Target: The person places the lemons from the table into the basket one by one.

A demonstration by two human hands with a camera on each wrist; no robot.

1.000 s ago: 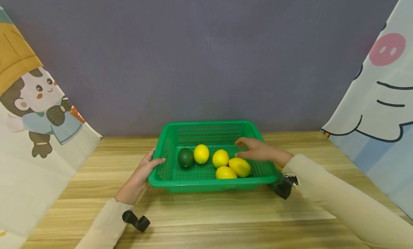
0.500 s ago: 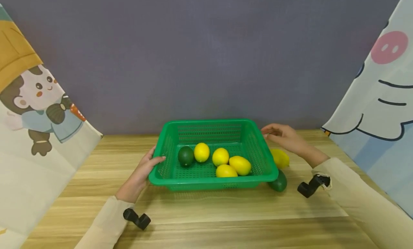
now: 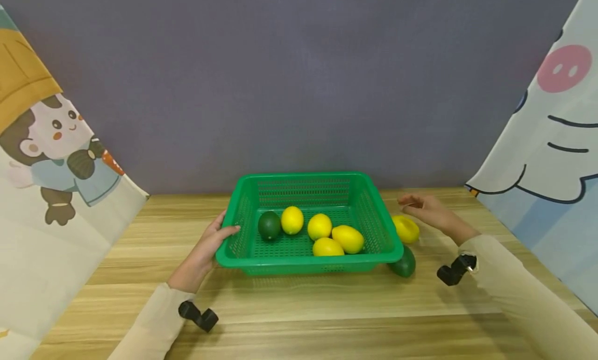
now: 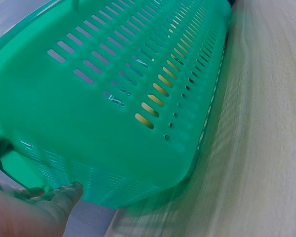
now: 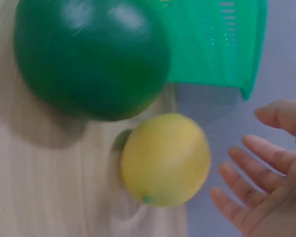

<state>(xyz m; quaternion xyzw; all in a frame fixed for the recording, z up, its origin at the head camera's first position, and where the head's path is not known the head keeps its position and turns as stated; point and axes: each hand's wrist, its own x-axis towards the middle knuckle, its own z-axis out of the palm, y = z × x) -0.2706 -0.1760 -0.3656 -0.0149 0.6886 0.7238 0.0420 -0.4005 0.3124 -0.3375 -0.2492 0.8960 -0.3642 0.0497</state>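
A: What's nearest on the worktop (image 3: 299, 308)?

B: The left hand (image 3: 205, 248); its grip curls over the left rim of the basket (image 3: 306, 261), thumb on top.

A: And beyond it?

B: Inside lie 4 lemons (image 3: 347, 238) and 1 lime (image 3: 269, 225). Just right of the basket sit another lime (image 3: 404, 263) and a lemon (image 3: 406, 229). The right hand (image 3: 432, 211) hovers beside that lemon, fingers loosely spread, gripping nothing.

Left hand (image 3: 205, 248) grips the left rim of the green basket (image 3: 308, 182); inside sit four lemons (image 3: 320, 226) and a lime (image 3: 269, 225). Right hand (image 3: 432, 210) hovers with relaxed fingers just beside a loose lemon (image 3: 406, 229) on the table (image 3: 299, 308), seemingly not touching. Another green fruit (image 3: 404, 263) lies by the basket's right front corner.
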